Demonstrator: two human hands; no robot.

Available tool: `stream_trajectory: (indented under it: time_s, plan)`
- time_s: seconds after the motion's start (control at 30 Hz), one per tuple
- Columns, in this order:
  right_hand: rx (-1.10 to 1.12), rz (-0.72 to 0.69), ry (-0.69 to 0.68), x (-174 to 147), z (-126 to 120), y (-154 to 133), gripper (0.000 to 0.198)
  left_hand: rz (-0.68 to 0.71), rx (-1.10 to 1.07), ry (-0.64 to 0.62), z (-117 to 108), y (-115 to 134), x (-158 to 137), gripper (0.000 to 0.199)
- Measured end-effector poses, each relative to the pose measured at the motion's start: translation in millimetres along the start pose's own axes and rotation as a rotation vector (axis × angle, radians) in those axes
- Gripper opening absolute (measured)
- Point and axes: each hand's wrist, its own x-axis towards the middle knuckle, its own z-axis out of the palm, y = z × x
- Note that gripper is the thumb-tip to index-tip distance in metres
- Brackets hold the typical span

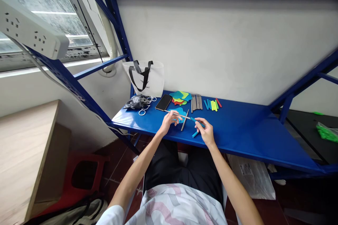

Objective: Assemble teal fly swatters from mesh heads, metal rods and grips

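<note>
My left hand (169,122) pinches a thin silver metal rod (181,115), held at a slant above the blue table. Closed around a blue tube (194,120), my right hand (205,132) keeps it in line with the rod's right end; whether the rod is inside the tube is too small to tell. A second blue tube (195,134) lies by the right hand at the front edge. Another metal rod (183,124) rests between my hands, touching or beside a blue textured flat piece (178,111).
Behind my hands lie a phone (163,102), stacked coloured flat pieces (180,95), a row of metal rods (196,103) and several coloured tubes (213,105). A white bag (154,79), black plastic bag (136,102) and white rings (142,112) are at left. Blue frame posts (283,107) flank the table.
</note>
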Motion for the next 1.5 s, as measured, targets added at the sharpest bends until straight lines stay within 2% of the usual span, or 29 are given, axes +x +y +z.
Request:
stream_trajectory:
  time_s: [0.2,0.4,0.8,1.13,1.5]
  plan:
    - [-0.013,-0.001,-0.013,1.3,-0.3,-2.2,0.038,-0.007,-0.004,-0.060,0.2,0.6,-0.8,0.059]
    - [-0.008,0.018,0.036,3.2,-1.1,1.9,0.041,0.024,-0.040,-0.011,-2.5,0.0,-1.0,0.058]
    - [-0.013,0.040,0.006,3.4,-2.3,6.5,0.048,0.042,-0.045,0.074,-2.3,0.4,-0.2,0.059]
    - [-0.010,0.047,-0.008,3.5,-2.3,5.4,0.047,0.020,-0.052,0.012,-2.0,1.2,-0.2,0.057]
    - [-0.029,0.057,-0.003,3.3,-2.2,7.2,0.044,0.009,0.042,0.021,-4.1,-6.4,2.2,0.059]
